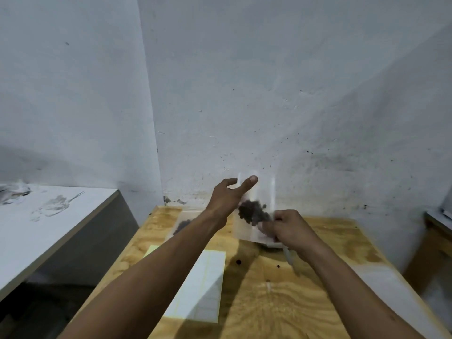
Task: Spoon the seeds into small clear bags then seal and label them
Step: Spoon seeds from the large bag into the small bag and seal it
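A small clear bag with a clump of dark seeds in it is held upright above the far end of the wooden table. My left hand holds its upper left edge, thumb pressed along the plastic and the other fingers spread behind. My right hand is closed on the bag's lower right corner. A thin white handle sticks out below that hand; what it belongs to is hidden. A second clear bag with seeds lies flat on the table under my left forearm. The picture is motion-blurred.
A sheet of white labels on yellow backing lies on the table near me. A pale dish sits mostly hidden under the held bag. A white bench stands to the left, another wooden stand to the right, and the wall close behind.
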The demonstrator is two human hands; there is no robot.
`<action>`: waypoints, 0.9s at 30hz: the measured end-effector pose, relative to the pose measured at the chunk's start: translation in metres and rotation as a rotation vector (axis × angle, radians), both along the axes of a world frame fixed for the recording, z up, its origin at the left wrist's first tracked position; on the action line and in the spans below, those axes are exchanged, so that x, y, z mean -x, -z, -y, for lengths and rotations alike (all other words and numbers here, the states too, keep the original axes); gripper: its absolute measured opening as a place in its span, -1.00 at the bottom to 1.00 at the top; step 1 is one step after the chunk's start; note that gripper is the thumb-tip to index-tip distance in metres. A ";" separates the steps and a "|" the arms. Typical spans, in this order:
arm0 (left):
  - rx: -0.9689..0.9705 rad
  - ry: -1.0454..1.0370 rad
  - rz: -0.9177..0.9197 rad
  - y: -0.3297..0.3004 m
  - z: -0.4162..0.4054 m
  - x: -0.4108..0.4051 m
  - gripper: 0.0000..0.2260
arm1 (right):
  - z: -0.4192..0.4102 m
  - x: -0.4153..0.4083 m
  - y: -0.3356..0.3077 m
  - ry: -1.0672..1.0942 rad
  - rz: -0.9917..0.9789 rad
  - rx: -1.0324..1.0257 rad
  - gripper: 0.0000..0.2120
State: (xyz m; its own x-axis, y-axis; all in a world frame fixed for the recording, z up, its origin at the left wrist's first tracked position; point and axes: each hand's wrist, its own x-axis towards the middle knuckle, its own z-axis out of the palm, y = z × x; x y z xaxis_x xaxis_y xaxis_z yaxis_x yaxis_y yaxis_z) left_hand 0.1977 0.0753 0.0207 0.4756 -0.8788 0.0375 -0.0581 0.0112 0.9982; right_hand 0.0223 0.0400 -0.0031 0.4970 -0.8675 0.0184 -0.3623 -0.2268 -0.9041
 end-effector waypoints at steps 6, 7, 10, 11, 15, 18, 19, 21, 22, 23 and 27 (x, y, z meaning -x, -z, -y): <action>0.118 -0.006 -0.088 0.002 -0.006 -0.025 -0.82 | 0.011 0.013 -0.004 -0.069 0.112 -0.206 -0.76; 0.114 -0.014 -0.085 0.002 -0.007 -0.025 -0.85 | 0.012 0.013 -0.009 -0.039 0.154 -0.192 -0.68; 0.120 -0.014 -0.059 0.004 -0.010 -0.019 -0.90 | 0.019 0.017 -0.026 0.040 0.213 -0.057 -0.47; 0.124 -0.009 -0.044 0.004 -0.011 -0.016 -0.90 | 0.021 0.018 -0.031 0.042 0.198 -0.009 -0.45; 0.144 0.052 0.005 0.004 -0.012 -0.005 -0.90 | 0.020 0.014 -0.047 -0.025 0.065 0.062 -0.59; 0.146 0.112 0.066 0.004 -0.014 0.002 -0.87 | 0.019 0.007 -0.053 -0.058 0.031 0.100 -0.83; 0.146 0.121 0.074 0.004 -0.015 0.003 -0.85 | 0.019 0.006 -0.054 -0.059 0.021 0.105 -0.87; 0.140 0.112 0.078 0.003 -0.016 0.003 -0.81 | 0.019 0.001 -0.053 -0.058 0.042 0.089 -0.90; 0.134 0.103 0.075 0.004 -0.017 0.001 -0.81 | 0.019 -0.002 -0.051 -0.057 0.053 0.085 -0.90; 0.128 0.090 0.075 0.005 -0.017 -0.001 -0.81 | 0.018 -0.005 -0.050 -0.050 0.062 0.081 -0.88; 0.112 0.023 0.059 0.004 -0.020 -0.007 -0.81 | 0.015 -0.015 -0.046 -0.036 0.086 0.078 -0.82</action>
